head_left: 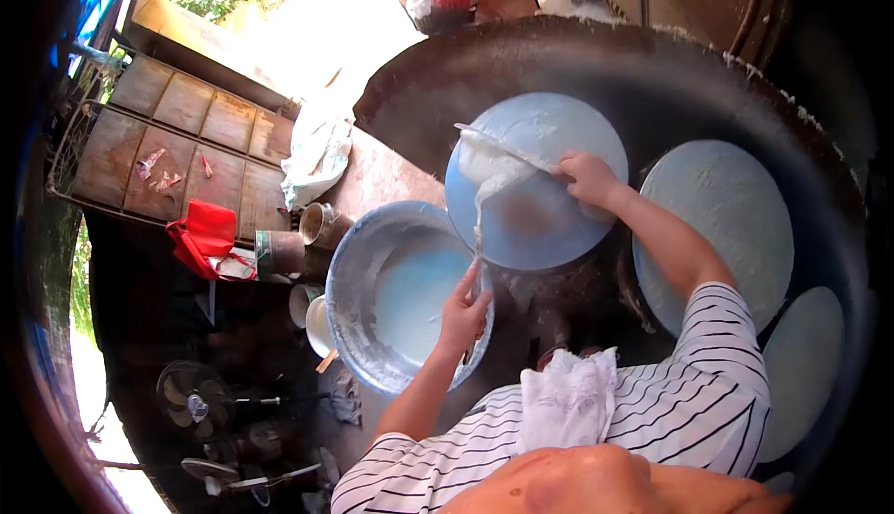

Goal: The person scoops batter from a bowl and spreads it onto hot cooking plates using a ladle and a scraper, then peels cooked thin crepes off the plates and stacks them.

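My left hand point(461, 317) is closed around the handle of a ladle point(479, 225) that reaches up from beside the basin. The ladle's far end is coated in thick white batter point(498, 171). My right hand point(589, 179) grips a long, flat scraper point(507, 148), its blade lying across the batter above the ladle. Both tools are over a round bluish plate point(559, 246), which has pale smears and a brownish patch at its middle. Below and left of it, a large basin point(346, 323) holds milky white liquid, its inner wall crusted with batter.
A second round surface point(715, 225) with a whitish layer lies to the right, another point(805, 374) at lower right. A dark curved rim point(596, 39) runs behind them. At left are a metal bucket point(279, 253), a red bag point(207, 235), a tiled ledge point(191, 155) and a fan point(196, 402).
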A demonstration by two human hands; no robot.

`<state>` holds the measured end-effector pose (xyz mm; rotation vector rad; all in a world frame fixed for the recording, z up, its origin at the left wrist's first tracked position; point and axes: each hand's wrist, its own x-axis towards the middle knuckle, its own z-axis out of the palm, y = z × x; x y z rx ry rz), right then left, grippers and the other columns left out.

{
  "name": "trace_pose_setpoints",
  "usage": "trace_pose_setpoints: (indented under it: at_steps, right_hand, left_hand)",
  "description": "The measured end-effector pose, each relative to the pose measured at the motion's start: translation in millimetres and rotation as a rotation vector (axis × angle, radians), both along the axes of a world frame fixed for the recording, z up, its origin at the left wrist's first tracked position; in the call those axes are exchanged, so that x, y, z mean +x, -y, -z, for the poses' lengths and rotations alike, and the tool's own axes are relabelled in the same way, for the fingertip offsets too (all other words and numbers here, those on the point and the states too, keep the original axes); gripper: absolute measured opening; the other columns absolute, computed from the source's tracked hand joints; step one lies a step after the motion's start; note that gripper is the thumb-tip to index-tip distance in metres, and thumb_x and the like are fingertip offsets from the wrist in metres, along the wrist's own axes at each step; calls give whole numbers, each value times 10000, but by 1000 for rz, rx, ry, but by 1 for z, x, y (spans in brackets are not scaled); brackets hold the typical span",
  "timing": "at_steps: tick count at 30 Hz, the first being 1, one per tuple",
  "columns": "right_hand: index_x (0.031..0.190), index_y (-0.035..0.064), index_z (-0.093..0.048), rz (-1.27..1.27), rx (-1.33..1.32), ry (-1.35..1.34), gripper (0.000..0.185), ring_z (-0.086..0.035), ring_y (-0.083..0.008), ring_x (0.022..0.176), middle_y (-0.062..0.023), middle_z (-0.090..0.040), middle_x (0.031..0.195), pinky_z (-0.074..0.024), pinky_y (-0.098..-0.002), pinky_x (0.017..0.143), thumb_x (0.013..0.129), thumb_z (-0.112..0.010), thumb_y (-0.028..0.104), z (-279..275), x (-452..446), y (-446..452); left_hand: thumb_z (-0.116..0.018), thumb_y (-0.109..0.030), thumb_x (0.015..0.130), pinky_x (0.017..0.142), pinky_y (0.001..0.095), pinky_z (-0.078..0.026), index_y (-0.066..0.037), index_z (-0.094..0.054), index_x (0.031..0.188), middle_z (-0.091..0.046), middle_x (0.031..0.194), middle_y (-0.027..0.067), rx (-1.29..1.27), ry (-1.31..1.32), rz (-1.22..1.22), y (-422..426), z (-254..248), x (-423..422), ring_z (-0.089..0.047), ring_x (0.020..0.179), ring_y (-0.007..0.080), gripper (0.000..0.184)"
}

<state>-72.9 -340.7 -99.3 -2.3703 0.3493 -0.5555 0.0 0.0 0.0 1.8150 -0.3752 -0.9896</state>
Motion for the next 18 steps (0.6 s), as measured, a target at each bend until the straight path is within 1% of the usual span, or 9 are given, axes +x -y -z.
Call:
trace_pose_setpoints:
  at_steps: [2,3,5,7,8,11,16,17,18]
  right_hand:
    - [930,71,-709,-91,96,-4,331,-639,-214,811,-88,-674,943,-489,-367,698,603,-656,72,-15,-22,-52]
    - [929,68,-708,-147,115,-36,331,-637,-228,795,-97,-671,929,-490,-363,690,604,-648,64,-8,-27,-1]
    - [927,60,-707,-236,318,-55,331,-633,-256,764,-114,-666,903,-492,-353,673,605,-630,48,-12,-40,21]
    - [937,57,-705,36,301,-117,345,-629,-269,742,-129,-663,886,-496,-336,665,604,-615,36,-28,-25,43]
    - [954,52,-700,98,113,-8,374,-628,-226,713,-118,-672,823,-483,-309,648,586,-635,42,-16,-10,65]
    - [934,58,-707,-249,0,67,340,-636,-242,784,-128,-664,874,-498,-323,682,602,-632,41,-2,14,39]
    - [922,73,-709,-288,283,-250,337,-604,-218,772,-113,-655,857,-485,-317,684,597,-637,17,-20,-42,34]
    - [921,74,-709,-244,327,-338,341,-595,-207,767,-107,-654,858,-481,-313,680,594,-637,12,-23,-38,39]
    - [926,73,-709,-281,306,-262,349,-583,-192,727,-96,-652,829,-474,-305,653,591,-636,8,-19,-32,34]
  left_hand:
    - [-564,-73,894,356,222,-289,-225,-324,1445,-469,562,-43,77,-50,8,-43,-24,-21,-367,391,37,620]
    - [-564,-74,893,358,223,-291,-224,-326,1444,-462,557,-44,27,-58,27,-11,12,-22,-366,391,37,619]
    - [-564,-77,891,361,224,-295,-222,-329,1443,-447,548,-46,92,-42,83,-26,4,-30,-364,393,37,617]
    - [-570,-69,887,368,223,-293,-213,-326,1444,-425,542,-52,135,-46,127,-20,-4,-34,-360,394,40,625]
    - [-573,-58,888,369,221,-280,-212,-319,1447,-421,551,-59,112,-34,158,-1,2,-35,-349,395,38,632]
    - [-584,-32,882,386,209,-257,-191,-334,1441,-431,589,-69,84,-1,232,9,12,-27,-346,418,26,633]
    - [-623,-49,861,389,221,-283,-195,-345,1437,-477,610,-48,109,-138,112,-30,4,-45,-365,426,31,656]
    - [-624,-45,855,388,218,-288,-189,-334,1441,-471,601,-45,239,-17,177,-18,-10,-39,-368,425,36,669]
    - [-612,-38,857,379,222,-285,-186,-329,1442,-455,580,-48,167,-51,150,-14,-6,-32,-365,413,40,667]
